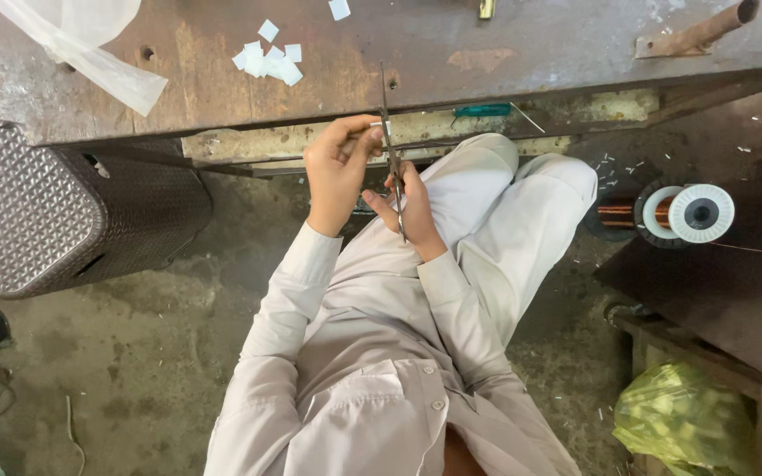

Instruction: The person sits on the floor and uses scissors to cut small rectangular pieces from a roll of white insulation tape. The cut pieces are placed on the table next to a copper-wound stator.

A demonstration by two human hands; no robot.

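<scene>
— Left hand (339, 167) pinches a small white piece against the scissors (392, 150), we see.

— Agreed; our right hand (407, 204) is closed on the handles, the long axis near upright, tip pointing away over the desk (504, 44) edge.

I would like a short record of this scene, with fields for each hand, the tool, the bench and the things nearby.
left hand: left hand raised at the bench edge, fingers pinching a small white piece
right hand: right hand grips the scissors, blades pointing up and away
bench: worn metal bench with a pile of white paper squares and a clear plastic bag
nearby: copper wire spool at right, dark textured basket at left, green-yellow bag at lower right
</scene>
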